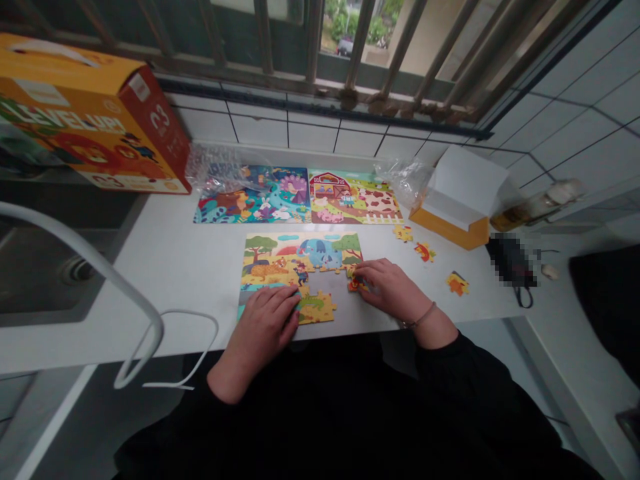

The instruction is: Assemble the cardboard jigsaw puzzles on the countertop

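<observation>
A partly assembled jigsaw puzzle [270, 263] with a blue elephant, trees and a leopard lies on the white counter, with a gap at its lower right. My left hand [267, 319] rests on its lower left part, fingers stretched out flat and holding nothing. At the right side of the gap, my right hand [393, 290] pinches a yellow and red puzzle piece [353, 283] between thumb and fingers. The piece sits just below the puzzle's upper right corner; whether it is joined cannot be told. Three loose pieces lie to the right, among them an orange one [457, 283].
Two finished puzzles, a dark forest scene [280, 193] and a farm scene [350, 197], lie behind. An orange box [95, 120] stands by the sink at left. An opened box [453, 200], plastic wrap [403, 179] and a bottle [530, 207] are at right. A white hose [100, 257] arches at left.
</observation>
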Tool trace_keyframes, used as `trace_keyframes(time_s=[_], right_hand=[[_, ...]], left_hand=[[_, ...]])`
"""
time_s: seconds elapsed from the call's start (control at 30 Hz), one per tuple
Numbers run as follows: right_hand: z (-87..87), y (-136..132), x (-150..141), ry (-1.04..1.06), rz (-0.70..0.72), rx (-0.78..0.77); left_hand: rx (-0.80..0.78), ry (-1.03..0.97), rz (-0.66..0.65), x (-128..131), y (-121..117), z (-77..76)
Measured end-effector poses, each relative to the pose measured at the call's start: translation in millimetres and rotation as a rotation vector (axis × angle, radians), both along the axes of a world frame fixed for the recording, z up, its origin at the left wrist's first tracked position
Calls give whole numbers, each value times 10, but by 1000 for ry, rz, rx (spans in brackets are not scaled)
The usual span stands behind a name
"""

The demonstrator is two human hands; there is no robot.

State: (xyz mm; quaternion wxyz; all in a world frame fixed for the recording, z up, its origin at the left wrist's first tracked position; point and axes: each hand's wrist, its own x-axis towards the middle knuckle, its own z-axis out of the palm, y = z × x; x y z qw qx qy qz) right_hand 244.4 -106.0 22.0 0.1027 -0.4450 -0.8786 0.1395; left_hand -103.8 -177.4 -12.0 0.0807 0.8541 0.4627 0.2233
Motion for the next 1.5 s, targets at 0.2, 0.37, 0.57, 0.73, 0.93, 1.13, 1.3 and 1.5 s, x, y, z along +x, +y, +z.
trace_keyframes(time_s=[0.2, 0.37, 0.57, 0.73, 0.93, 1.13, 1.3, 1.5], right_hand=[[-5, -78, -59, -68, -16, 29], [-29, -111, 12, -38, -99, 55], [-129, 75, 649, -189, -631, 204], [-227, 286, 1219, -222, -827, 94], [-281, 301, 1481, -147, -799, 47], [-327, 195, 1401, -119, -797, 172], [-255, -77, 961, -40, -639, 92], [-192, -322, 584, -94, -405, 14]], left_hand=[[-10, 5, -2, -1, 2, -13], [-7, -4, 1, 2, 6, -10], [-6, -19, -1, 4, 9, -1], [6, -8, -9, 1, 14, 9], [6, 5, -2, 2, 11, 1], [1, -8, -3, 2, 10, -7], [7, -19, -4, 5, 12, 6], [12, -16, -11, -4, 17, -3]])
